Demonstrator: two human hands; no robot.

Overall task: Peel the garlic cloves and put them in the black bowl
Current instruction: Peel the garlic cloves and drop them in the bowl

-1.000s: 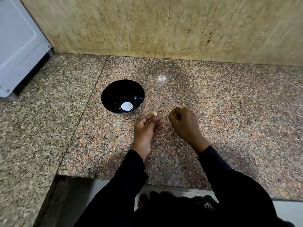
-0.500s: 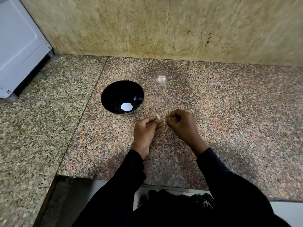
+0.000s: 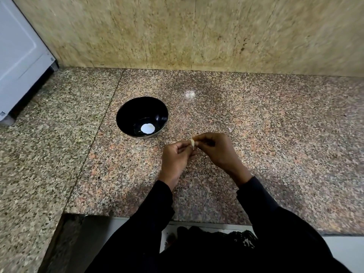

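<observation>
Just beside the black bowl, toward the person, both hands meet over the granite surface. Left hand and right hand pinch one pale garlic clove between curled fingers. Inside the bowl a white round patch shows at the bottom.
</observation>
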